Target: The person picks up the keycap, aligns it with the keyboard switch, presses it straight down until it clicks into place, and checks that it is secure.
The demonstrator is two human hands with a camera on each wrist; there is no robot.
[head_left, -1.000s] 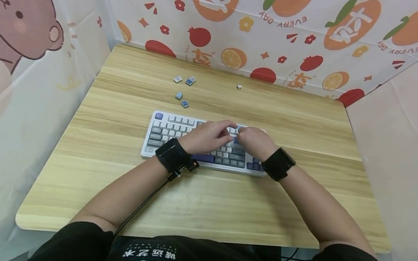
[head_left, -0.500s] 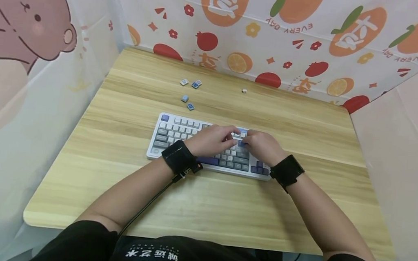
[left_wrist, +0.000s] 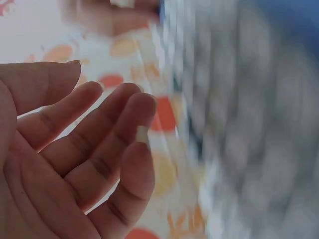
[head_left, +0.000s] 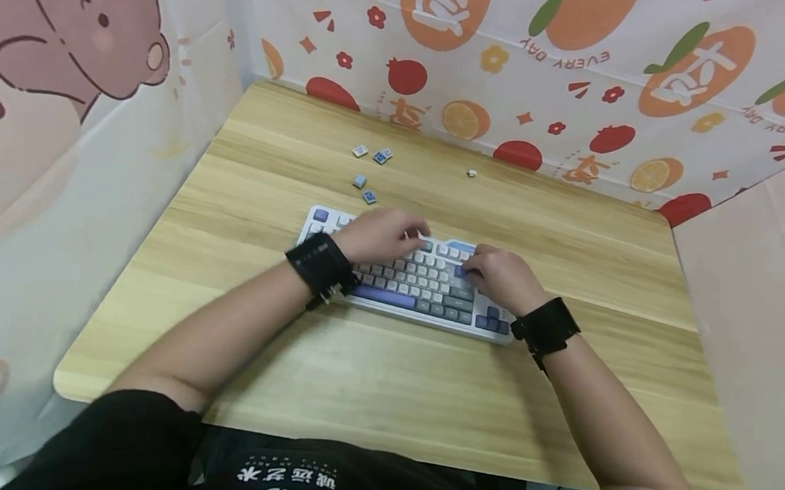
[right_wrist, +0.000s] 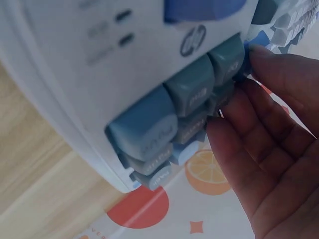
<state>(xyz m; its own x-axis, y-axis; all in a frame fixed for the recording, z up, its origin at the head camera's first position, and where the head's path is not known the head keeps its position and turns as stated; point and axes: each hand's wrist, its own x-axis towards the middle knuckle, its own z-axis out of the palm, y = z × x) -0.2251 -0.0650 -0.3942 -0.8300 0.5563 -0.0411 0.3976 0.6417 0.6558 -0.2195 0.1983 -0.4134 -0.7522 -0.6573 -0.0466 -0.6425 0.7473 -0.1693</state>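
Note:
A white-framed keyboard (head_left: 417, 278) with grey, white and blue-purple keycaps lies on the wooden table. At its upper right, my right hand (head_left: 501, 275) bends its fingers over a blue keycap (head_left: 461, 271). In the right wrist view, fingertips of the right hand (right_wrist: 279, 119) pinch this blue keycap (right_wrist: 256, 42), which they partly hide, beside a column of grey-blue keys (right_wrist: 189, 84). My left hand (head_left: 381, 235) hovers above the keyboard's left part and covers several keys. Seen from the left wrist, the left hand (left_wrist: 89, 149) has loosely bent fingers apart, holding nothing; the keyboard is blurred there.
Behind the keyboard lie several loose keycaps: a white one (head_left: 360, 151), blue ones (head_left: 382, 156) and a light blue one (head_left: 359, 182). A small white piece (head_left: 471, 173) sits further right. A patterned cloth backdrop (head_left: 503, 69) hangs past the table's far edge.
My left hand has drawn away leftward from beside the right hand, uncovering the middle of the keyboard. The right hand stays at the blue keycap. The head view has shifted slightly.

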